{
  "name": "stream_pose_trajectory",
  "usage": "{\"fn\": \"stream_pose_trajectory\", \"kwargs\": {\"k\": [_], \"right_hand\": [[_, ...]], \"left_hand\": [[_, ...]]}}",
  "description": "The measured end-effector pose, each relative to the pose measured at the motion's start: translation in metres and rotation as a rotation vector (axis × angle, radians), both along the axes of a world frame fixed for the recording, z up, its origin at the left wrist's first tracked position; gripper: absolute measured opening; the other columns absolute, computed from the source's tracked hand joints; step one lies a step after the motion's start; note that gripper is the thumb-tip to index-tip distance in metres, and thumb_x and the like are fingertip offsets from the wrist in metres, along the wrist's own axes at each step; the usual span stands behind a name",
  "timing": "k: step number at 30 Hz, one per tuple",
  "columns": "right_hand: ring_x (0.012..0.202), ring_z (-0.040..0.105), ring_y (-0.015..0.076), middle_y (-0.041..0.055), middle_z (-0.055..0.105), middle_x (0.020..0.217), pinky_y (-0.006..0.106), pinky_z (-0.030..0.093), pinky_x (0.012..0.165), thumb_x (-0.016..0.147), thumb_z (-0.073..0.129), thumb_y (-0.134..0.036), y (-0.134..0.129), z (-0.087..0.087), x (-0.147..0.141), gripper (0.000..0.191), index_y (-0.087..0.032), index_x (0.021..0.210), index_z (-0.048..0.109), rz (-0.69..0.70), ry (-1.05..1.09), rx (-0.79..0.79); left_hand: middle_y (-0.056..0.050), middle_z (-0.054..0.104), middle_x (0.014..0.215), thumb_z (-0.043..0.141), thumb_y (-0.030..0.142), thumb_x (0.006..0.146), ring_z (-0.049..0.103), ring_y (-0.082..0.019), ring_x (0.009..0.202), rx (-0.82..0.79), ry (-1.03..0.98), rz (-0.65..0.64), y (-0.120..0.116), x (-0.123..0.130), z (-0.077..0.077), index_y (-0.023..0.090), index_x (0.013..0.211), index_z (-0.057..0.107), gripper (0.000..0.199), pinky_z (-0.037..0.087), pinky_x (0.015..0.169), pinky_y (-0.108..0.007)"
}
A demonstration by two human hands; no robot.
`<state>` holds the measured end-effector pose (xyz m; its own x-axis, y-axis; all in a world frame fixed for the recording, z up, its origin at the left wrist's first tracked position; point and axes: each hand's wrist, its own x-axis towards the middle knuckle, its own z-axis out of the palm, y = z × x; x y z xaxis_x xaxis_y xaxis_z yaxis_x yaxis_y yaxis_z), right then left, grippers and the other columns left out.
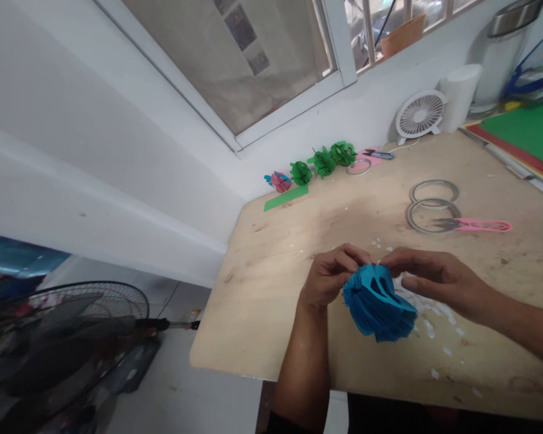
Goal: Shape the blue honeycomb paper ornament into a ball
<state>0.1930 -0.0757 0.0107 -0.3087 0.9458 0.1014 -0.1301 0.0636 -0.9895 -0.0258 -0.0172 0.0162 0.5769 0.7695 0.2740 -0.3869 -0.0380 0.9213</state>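
Layered blue paper cutout [380, 310], right of lower centre, likely creases least when the left hand [326, 277] pinches its edge lightly and the right hand [447, 280] steadies its top, thumb apart from fingers.

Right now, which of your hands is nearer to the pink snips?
Right. The right hand is left of the pink snips and closer to the body; the left hand is farther left, pinching the blue paper.

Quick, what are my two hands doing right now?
Left hand: closed on the blue paper bundle, gripping its upper edge.
Right hand: partly open, fingertips at the bundle's top; whether it grips can't be told.
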Motion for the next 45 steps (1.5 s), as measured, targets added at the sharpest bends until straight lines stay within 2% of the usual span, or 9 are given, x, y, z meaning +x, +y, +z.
{"fn": "stream_pose_trajectory", "kwargs": {"k": [5, 9, 16, 21, 27, 33, 37, 45], "right_hand": [[0.098, 0.068, 0.0253, 0.0091, 0.074, 0.101, 0.037, 0.055, 0.086, 0.083, 0.073, -0.05, 0.001, 0.005, 0.0, 0.029, -0.024, 0.095, 0.077, -0.055, -0.026, 0.062], [0.105, 0.068, 0.026, 0.0097, 0.073, 0.11, 0.037, 0.054, 0.088, 0.085, 0.071, -0.047, 0.003, 0.002, 0.001, 0.025, -0.024, 0.09, 0.077, 0.003, -0.043, 0.108], [0.098, 0.068, 0.0244, 0.0086, 0.073, 0.1, 0.038, 0.054, 0.089, 0.086, 0.07, -0.05, 0.002, 0.001, -0.003, 0.029, -0.022, 0.084, 0.076, -0.078, -0.063, 0.065], [0.098, 0.069, 0.0252, 0.0093, 0.074, 0.1, 0.038, 0.055, 0.087, 0.085, 0.07, -0.049, 0.004, 0.001, -0.001, 0.028, -0.022, 0.083, 0.077, -0.045, -0.071, 0.083], [0.095, 0.069, 0.0233, 0.0082, 0.074, 0.097, 0.037, 0.056, 0.086, 0.086, 0.07, -0.048, 0.003, 0.001, -0.002, 0.027, -0.023, 0.08, 0.077, -0.089, -0.052, 0.084], [0.097, 0.07, 0.0233, 0.0087, 0.074, 0.1, 0.037, 0.058, 0.087, 0.086, 0.07, -0.046, 0.006, 0.0, 0.002, 0.025, -0.023, 0.084, 0.078, -0.049, -0.069, 0.124], [0.094, 0.071, 0.0216, 0.0078, 0.074, 0.099, 0.036, 0.058, 0.087, 0.086, 0.071, -0.046, 0.005, 0.0, 0.0, 0.023, -0.024, 0.083, 0.078, -0.061, -0.043, 0.118], [0.092, 0.069, 0.0231, 0.0093, 0.074, 0.097, 0.036, 0.058, 0.082, 0.083, 0.072, -0.051, 0.003, 0.0, -0.004, 0.029, -0.022, 0.08, 0.077, -0.101, -0.027, 0.042]], "left_hand": [[-0.006, 0.068, 0.088, 0.083, 0.048, 0.074, 0.067, -0.019, 0.089, -0.032, 0.041, 0.058, 0.002, 0.0, -0.006, 0.017, 0.067, 0.065, 0.037, 0.055, 0.085, -0.036], [-0.005, 0.068, 0.088, 0.085, 0.051, 0.071, 0.067, -0.019, 0.089, -0.076, 0.061, 0.077, 0.001, 0.0, -0.009, 0.017, 0.063, 0.064, 0.04, 0.055, 0.086, -0.036], [-0.005, 0.069, 0.09, 0.085, 0.044, 0.073, 0.068, -0.019, 0.092, -0.103, 0.03, -0.018, 0.0, 0.005, -0.008, 0.017, 0.066, 0.066, 0.033, 0.054, 0.089, -0.037], [-0.005, 0.069, 0.089, 0.086, 0.044, 0.072, 0.068, -0.018, 0.089, -0.131, 0.03, 0.006, -0.001, 0.006, -0.009, 0.017, 0.062, 0.064, 0.036, 0.055, 0.088, -0.037], [-0.004, 0.068, 0.085, 0.087, 0.053, 0.066, 0.067, -0.019, 0.087, -0.154, 0.072, 0.059, 0.001, 0.004, -0.013, 0.018, 0.059, 0.063, 0.043, 0.056, 0.086, -0.038], [-0.003, 0.067, 0.081, 0.088, 0.054, 0.064, 0.067, -0.019, 0.086, -0.173, 0.087, 0.073, 0.004, 0.003, -0.014, 0.018, 0.059, 0.063, 0.044, 0.056, 0.086, -0.039], [-0.004, 0.069, 0.077, 0.087, 0.054, 0.065, 0.067, -0.019, 0.084, -0.156, 0.084, 0.076, 0.005, 0.003, -0.015, 0.018, 0.06, 0.063, 0.043, 0.055, 0.085, -0.038], [-0.005, 0.071, 0.077, 0.088, 0.061, 0.058, 0.067, -0.022, 0.084, -0.186, 0.111, 0.096, 0.006, 0.004, -0.018, 0.018, 0.058, 0.059, 0.052, 0.055, 0.085, -0.04]]}}
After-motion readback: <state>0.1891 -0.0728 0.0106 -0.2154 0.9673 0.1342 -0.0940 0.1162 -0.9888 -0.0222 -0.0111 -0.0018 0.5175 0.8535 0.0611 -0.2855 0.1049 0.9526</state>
